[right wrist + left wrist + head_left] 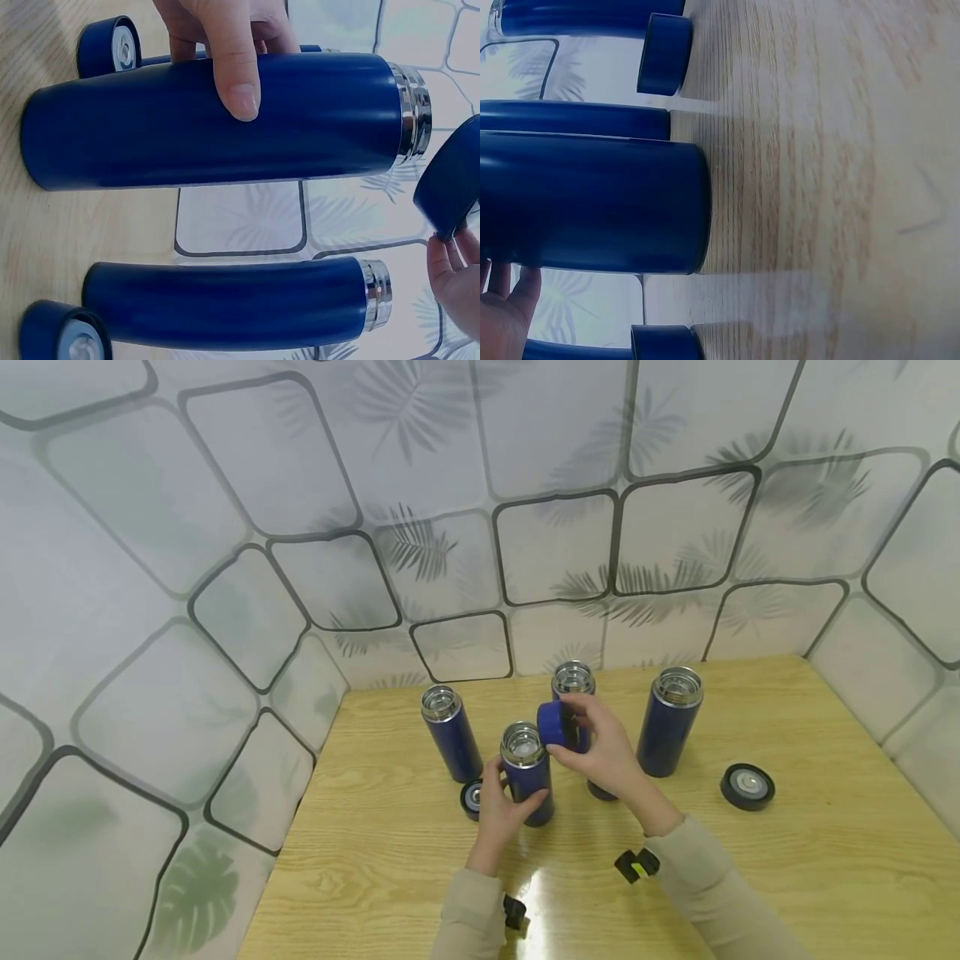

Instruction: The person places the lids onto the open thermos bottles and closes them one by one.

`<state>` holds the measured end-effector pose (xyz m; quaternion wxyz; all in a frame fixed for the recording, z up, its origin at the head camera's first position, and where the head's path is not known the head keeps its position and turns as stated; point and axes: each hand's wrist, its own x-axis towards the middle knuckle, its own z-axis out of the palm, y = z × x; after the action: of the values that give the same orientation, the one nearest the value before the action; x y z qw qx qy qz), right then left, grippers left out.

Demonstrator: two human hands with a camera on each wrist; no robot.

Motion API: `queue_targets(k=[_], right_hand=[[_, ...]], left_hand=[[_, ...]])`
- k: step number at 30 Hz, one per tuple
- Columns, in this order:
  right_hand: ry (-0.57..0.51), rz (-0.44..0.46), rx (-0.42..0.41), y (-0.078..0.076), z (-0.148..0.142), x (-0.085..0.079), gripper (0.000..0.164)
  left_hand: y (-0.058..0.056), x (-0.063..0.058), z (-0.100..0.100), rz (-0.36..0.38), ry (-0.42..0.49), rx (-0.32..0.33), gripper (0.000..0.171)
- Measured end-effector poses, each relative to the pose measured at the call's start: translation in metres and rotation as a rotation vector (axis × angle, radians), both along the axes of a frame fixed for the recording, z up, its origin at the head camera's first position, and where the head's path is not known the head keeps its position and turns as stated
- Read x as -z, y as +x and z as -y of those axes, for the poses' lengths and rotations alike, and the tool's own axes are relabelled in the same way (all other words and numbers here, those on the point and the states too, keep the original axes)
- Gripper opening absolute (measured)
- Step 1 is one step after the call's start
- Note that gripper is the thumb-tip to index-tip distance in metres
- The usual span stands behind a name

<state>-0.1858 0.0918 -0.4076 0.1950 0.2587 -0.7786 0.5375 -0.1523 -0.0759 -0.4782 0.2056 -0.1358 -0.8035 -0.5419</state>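
In the head view my left hand [501, 818] grips a dark blue thermos bottle [529, 785] round its body. The bottle stands upright on the table, its steel mouth uncovered. Beside and slightly above that mouth, my right hand [606, 752] pinches a blue lid [552, 724], tilted on its side and apart from the rim. In the right wrist view the left thumb [240, 82] lies across the bottle [315, 120], while the right fingertips hold the edge of the lid [450, 180]. The left wrist view has the bottle's base [682, 210] on the wood.
Three more uncovered blue bottles stand around: one at left [453, 739], one behind the right hand [573, 678], one at right [667, 727]. Lids lie inside up on the wooden table [375, 860]: one at left [470, 799], one at far right [748, 786]. A patterned curtain [465, 568] hangs behind.
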Motion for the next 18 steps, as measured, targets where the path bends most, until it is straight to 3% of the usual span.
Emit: queue_targets(k=[3, 6, 13, 18], right_hand=[[0.067, -0.080, 0.027, -0.002, 0.002, -0.001, 0.057], [0.109, -0.093, 0.027, -0.002, 0.005, -0.003, 0.059], [0.134, 0.020, -0.014, -0.001, 0.013, -0.009, 0.070], [0.177, 0.041, -0.034, -0.002, 0.019, -0.013, 0.070]], left_hand=[[0.000, -0.001, 0.000, 0.013, -0.002, -0.003, 0.062], [0.000, 0.000, 0.001, 0.003, 0.001, 0.004, 0.061], [-0.001, 0.002, 0.001, -0.019, -0.015, 0.019, 0.061], [0.000, 0.000, 0.001, -0.015, -0.017, 0.028, 0.061]])
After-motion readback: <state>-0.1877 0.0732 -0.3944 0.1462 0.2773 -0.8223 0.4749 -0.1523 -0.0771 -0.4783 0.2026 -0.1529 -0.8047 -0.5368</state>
